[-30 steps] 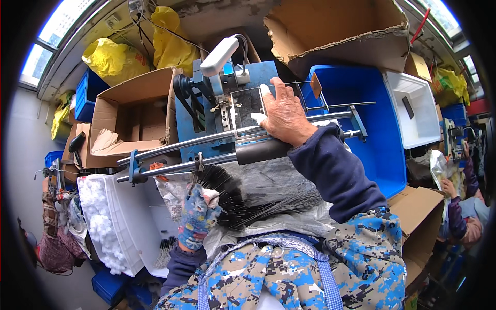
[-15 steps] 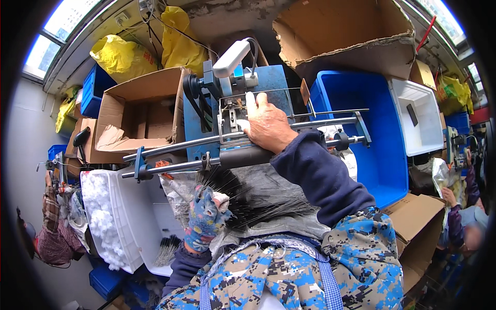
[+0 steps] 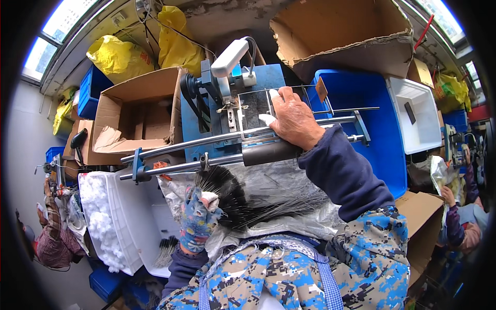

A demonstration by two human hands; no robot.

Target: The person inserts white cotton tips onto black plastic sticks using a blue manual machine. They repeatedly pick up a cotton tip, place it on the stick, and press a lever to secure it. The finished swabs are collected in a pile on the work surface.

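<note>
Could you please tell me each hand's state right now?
Left hand: curled beside the dark wires; whether holding any cannot be told.
Right hand: open, over the blue machine.

The machine (image 3: 268, 77) stands before me, its rails (image 3: 175, 169) running crosswise in front. A carton (image 3: 137, 116) sits to its left, a tub (image 3: 361, 103) to its right, a tray (image 3: 424, 114) beyond the tub. Between the rails and my lap (image 3: 253, 266), wires (image 3: 227, 196) lie on a sheet (image 3: 279, 172); left of my left hand (image 3: 199, 217) is a crate (image 3: 147, 214), fluff (image 3: 103, 222) along its left side.
</note>
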